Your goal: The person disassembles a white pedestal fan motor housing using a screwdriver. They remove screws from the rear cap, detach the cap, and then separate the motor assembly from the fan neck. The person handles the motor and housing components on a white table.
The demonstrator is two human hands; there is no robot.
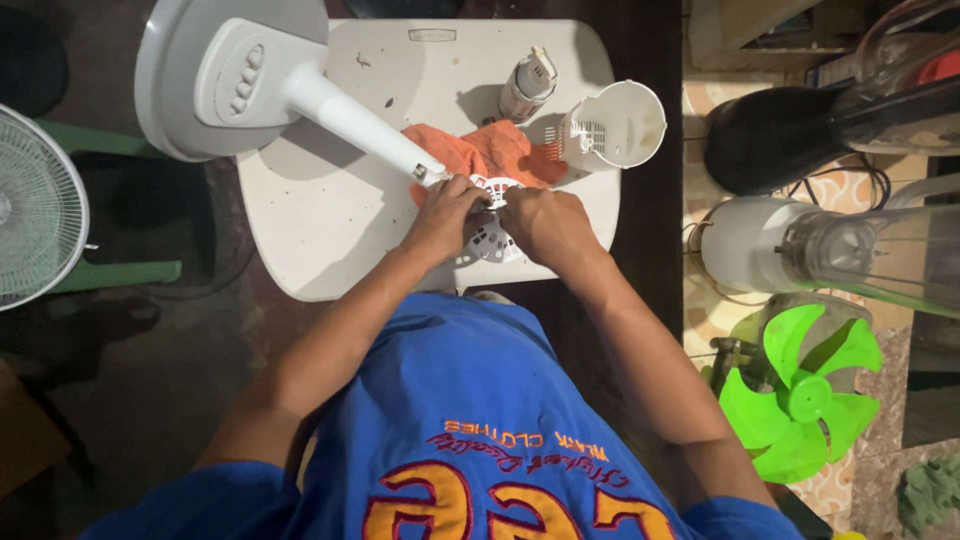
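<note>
Both your left hand [443,215] and right hand [545,222] are clamped on the white fan motor housing [490,240], orange cloth [480,150] just behind it

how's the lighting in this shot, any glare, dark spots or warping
Head view: bright light washes out the white plastic table and white fan stand base; floor at left falls into deep shadow; both hands on the white slotted fan part stay sharp; wide-angle bending at the edges.
</note>
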